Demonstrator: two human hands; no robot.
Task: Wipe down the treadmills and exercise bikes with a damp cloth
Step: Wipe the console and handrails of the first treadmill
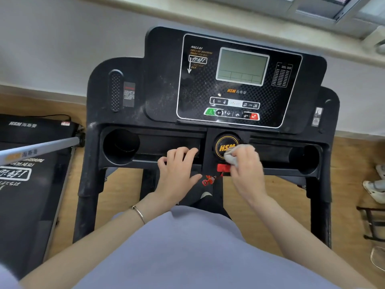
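Right hand [246,174] grips cloth [235,155], wiping treadmill [158,97] knob [226,146]; left hand [177,172] fingers relaxed, resting on tray. Next: probably the dusty console.

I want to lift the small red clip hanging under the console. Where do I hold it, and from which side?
I would pinch the red clip by its body, coming from the left with the left hand, whose thumb lies beside it. Its cord runs up right to the red key, where the right hand holds the cloth.
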